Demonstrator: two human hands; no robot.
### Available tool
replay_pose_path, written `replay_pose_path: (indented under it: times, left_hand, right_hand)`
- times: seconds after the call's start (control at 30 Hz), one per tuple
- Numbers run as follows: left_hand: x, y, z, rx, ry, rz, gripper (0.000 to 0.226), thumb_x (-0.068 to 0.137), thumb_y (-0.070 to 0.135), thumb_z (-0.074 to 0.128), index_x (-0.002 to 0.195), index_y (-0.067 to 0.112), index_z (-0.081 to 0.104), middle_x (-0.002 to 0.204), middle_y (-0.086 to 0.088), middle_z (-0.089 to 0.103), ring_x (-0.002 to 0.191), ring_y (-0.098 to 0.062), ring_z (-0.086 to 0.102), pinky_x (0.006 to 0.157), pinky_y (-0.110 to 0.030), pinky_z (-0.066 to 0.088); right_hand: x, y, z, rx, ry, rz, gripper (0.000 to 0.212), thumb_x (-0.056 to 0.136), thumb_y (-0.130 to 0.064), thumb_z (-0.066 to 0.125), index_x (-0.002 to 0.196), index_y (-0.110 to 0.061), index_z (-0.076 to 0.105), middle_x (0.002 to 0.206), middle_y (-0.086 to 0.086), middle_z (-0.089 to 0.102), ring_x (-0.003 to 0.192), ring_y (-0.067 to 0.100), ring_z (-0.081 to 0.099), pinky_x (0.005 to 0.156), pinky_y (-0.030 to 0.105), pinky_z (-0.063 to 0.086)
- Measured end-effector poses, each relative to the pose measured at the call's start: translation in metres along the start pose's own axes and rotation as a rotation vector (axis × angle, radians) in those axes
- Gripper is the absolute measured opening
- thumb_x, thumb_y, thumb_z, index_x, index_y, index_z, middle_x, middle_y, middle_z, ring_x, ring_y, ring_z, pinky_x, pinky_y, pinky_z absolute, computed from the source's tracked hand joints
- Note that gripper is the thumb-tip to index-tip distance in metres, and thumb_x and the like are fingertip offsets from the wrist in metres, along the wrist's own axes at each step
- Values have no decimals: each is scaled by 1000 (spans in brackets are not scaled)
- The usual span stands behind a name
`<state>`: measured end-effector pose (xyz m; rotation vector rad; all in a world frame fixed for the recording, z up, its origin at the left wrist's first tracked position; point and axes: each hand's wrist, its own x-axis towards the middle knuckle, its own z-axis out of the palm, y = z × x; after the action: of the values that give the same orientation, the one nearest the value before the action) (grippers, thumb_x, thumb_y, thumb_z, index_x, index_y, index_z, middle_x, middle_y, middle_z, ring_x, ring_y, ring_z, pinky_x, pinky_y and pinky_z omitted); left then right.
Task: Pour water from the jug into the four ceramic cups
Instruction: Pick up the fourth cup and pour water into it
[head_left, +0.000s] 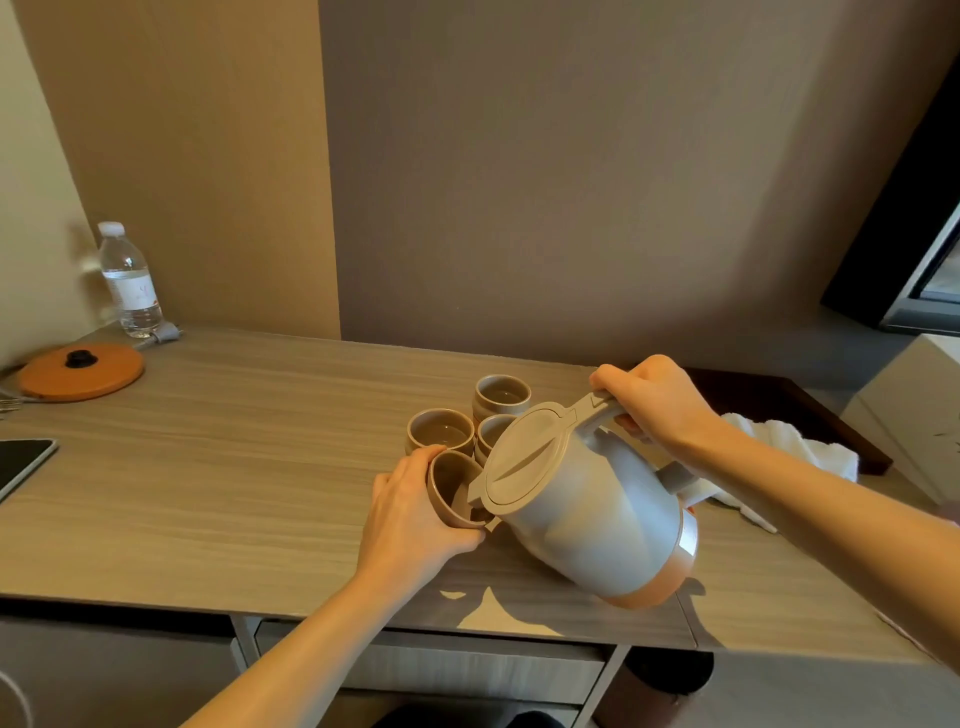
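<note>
Here, grey orange-based jug (587, 519) tilted in right hand's (652, 397) closed grip, left hand (410, 512) clasping tan cup (453, 486).

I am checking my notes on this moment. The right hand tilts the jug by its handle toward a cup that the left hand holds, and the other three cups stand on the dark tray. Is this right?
Not quite. In the head view the other three cups stand on the wooden table, not on the dark tray. The rest holds: the right hand tilts the jug toward the cup held by the left hand.

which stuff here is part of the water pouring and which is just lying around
In use: jug, tilted in the right hand; cup held in the left hand; three other cups on the table.

Lying about: water bottle, orange lid, white towel, dark tray.
</note>
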<state>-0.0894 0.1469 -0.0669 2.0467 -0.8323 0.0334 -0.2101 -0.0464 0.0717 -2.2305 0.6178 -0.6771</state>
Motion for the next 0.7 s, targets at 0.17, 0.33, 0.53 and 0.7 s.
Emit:
replay_pose_path:
  times: [0.17,0.33,0.53,0.7]
  left_hand:
    - [0,0,2,-15,-5,2,87,50,39,92,124,36,46,122,16,54,114,-10,40,85,-26,42]
    - [-1,-2,6,-5,7,-1,89,50,37,92,127,36,46,123,15,54,114,-9,39,85,-25,42]
    - [-2,-4,8,2,1,-8,91,51,36,92,129,34,45,125,15,53,115,-9,38,85,-25,41]
    - [-3,-4,9,-1,4,-4,90,52,34,92,129,34,46,125,15,54,117,-10,39,87,-26,43]
  right_hand:
    - [1,-2,1,-41,-7,-8,61,83,-19,55,24,-19,38,28,-6,33,34,12,28,53,31,36]
    - [3,-3,3,-78,-12,-19,57,82,-23,56,28,-20,40,30,-5,36,41,20,32,56,36,40]
    - [6,-5,6,-110,-35,-32,57,85,-24,56,29,-21,45,29,-6,40,41,17,37,57,36,42]
    - [7,-9,6,-151,-56,-53,63,86,-24,55,25,-21,45,27,-6,40,38,14,37,53,30,40]
